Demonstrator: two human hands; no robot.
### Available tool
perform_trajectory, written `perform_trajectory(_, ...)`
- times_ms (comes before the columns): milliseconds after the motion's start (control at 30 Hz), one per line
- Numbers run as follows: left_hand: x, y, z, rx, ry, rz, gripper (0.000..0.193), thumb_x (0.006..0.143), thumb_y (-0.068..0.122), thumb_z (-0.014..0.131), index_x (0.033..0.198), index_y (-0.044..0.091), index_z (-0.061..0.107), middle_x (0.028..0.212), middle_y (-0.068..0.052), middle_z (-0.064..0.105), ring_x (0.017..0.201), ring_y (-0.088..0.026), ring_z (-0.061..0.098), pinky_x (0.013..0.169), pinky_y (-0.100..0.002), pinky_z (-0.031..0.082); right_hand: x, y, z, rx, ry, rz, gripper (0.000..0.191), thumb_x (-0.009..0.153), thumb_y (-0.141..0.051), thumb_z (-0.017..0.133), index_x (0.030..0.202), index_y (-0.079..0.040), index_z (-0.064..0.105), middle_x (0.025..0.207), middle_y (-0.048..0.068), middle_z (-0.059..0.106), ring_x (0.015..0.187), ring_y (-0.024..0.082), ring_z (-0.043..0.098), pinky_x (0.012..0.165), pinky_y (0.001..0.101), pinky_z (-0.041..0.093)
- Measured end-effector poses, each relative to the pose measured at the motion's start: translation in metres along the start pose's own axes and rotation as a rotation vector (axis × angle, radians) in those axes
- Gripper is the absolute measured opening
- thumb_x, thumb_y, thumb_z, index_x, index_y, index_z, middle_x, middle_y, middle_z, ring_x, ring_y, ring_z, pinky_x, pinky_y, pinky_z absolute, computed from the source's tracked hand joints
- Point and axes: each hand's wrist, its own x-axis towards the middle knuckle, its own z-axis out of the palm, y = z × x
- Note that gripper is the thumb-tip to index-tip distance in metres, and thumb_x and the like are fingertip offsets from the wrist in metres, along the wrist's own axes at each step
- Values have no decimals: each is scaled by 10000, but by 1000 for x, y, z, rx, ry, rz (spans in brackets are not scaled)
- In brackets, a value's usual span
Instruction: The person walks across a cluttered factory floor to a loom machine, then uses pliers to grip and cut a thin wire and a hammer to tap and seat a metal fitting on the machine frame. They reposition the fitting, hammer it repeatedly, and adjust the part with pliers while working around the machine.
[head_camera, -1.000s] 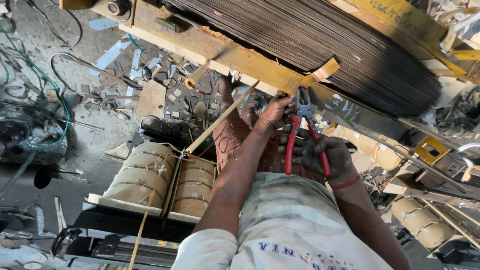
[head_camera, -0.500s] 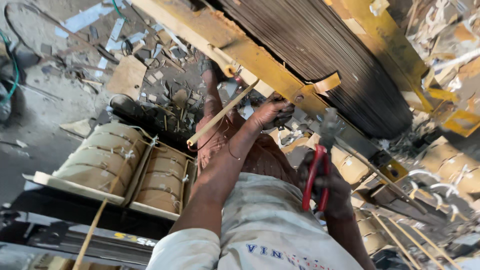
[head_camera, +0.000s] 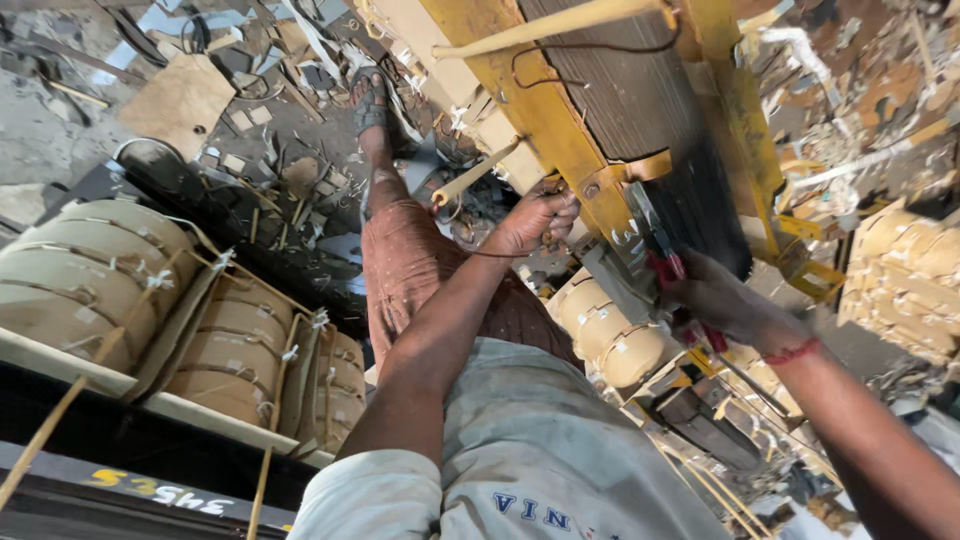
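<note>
My left hand (head_camera: 538, 222) is closed around a thin dark wire (head_camera: 480, 253) right against the yellow steel frame (head_camera: 540, 110) that clamps a dark laminated core (head_camera: 640, 110). My right hand (head_camera: 715, 300), with a red band at the wrist, grips red-handled pliers (head_camera: 662, 262). The pliers' jaws point up at the frame's lower edge, close to a yellow bracket with a bolt (head_camera: 625, 172). A pale wooden strip (head_camera: 478, 172) sticks out just left of my left hand.
Tan paper-wrapped coils (head_camera: 110, 270) tied with string sit on a board at the left; more coils (head_camera: 610, 335) lie under the frame. My leg and sandalled foot (head_camera: 370, 100) stand among scraps, cardboard (head_camera: 180, 100) and wires on the floor.
My right hand has carried the pliers from near my chest up to the yellow frame. My left hand stays at the frame. The view has swung closer to the core.
</note>
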Motion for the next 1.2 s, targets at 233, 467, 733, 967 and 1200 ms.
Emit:
perform_trajectory(233, 10, -11, 17, 23, 7, 179, 157, 1021, 241, 617, 960, 135, 519, 658, 62, 398, 504, -64, 333, 431, -254, 276, 7, -40, 13, -1281, 759, -296, 483, 861, -164, 622, 1289, 58, 587, 1136, 244, 568, 1055, 418, 548, 805, 537, 493)
perform_trajectory(467, 10, 14, 37, 153, 172, 116, 224, 1026, 255, 602, 876, 107, 527, 620, 63, 401, 450, -74, 309, 389, -272, 213, 22, -35, 29, -1444, 843, -243, 357, 967, -230, 552, 1207, 28, 611, 1196, 246, 580, 1106, 438, 557, 820, 583, 478)
perform_trajectory(733, -5, 17, 35, -121, -87, 103, 170, 1012, 167, 584, 852, 132, 539, 643, 74, 371, 485, -78, 299, 414, -276, 215, 44, -8, 25, -1594, 936, -284, 291, 1100, -244, 495, 1102, 12, 633, 1147, 251, 595, 1114, 433, 543, 870, 596, 429)
perform_trajectory(967, -14, 36, 47, 294, 327, 34, 304, 993, 327, 567, 790, 103, 596, 594, 28, 405, 435, -83, 296, 378, -273, 218, 73, 5, 23, -1702, 954, -189, 307, 1076, -260, 474, 1120, -6, 641, 1159, 269, 615, 1091, 453, 547, 928, 597, 397)
perform_trajectory(1200, -24, 45, 47, 154, -17, -36, 320, 1008, 294, 566, 741, 181, 433, 606, 57, 324, 449, -82, 263, 384, -281, 170, 84, 4, 31, -1607, 915, -155, 349, 1037, -242, 478, 1175, 30, 647, 1116, 302, 627, 1031, 456, 565, 846, 550, 421)
